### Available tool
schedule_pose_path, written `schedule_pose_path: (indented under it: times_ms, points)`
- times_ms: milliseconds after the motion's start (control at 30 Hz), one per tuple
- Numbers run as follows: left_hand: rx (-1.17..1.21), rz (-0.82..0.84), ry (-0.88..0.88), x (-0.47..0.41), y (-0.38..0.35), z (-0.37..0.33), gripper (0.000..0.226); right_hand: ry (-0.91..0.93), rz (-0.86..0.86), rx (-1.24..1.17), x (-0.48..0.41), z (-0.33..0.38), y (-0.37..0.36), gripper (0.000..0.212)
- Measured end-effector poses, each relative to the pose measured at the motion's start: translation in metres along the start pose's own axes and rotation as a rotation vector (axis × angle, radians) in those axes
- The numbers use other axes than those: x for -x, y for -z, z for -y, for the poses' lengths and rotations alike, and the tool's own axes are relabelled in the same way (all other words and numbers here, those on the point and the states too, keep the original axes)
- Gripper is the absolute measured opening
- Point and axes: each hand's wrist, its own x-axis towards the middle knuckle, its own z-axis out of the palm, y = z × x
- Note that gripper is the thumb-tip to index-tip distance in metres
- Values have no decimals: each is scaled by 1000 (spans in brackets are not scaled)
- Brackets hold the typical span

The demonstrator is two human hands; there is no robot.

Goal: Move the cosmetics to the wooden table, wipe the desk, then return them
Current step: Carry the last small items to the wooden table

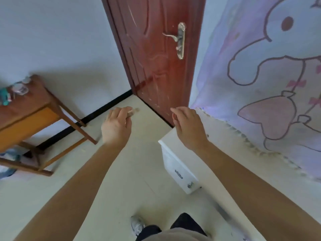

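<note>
Reaching forward, the left hand (116,126) pinched a small brownish item (133,111) at its fingertips, too blurred to name. The right hand (188,126) hung with fingers loosely curled above the white desk (177,160); whether it held anything could not be told. Blurred cosmetics (17,89) sat on the wooden table (34,101), well to the left of the left hand.
</note>
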Motion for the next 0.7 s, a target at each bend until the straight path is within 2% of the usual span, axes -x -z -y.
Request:
schedule_pose_path:
  times_ms: [200, 367, 500, 700]
  points:
    - [-128, -169, 74, -1, 113, 176, 24, 156, 27, -116, -108, 165, -99, 40]
    - [-196, -248, 263, 10, 186, 285, 20, 329, 97, -217, -166, 298, -166, 38]
    - [-239, -293, 374, 21, 209, 352, 19, 455, 149, -251, -197, 365, -215, 37]
    - [-322, -259, 526, 21, 204, 449, 17, 539, 212, -321, -251, 434, -305, 34]
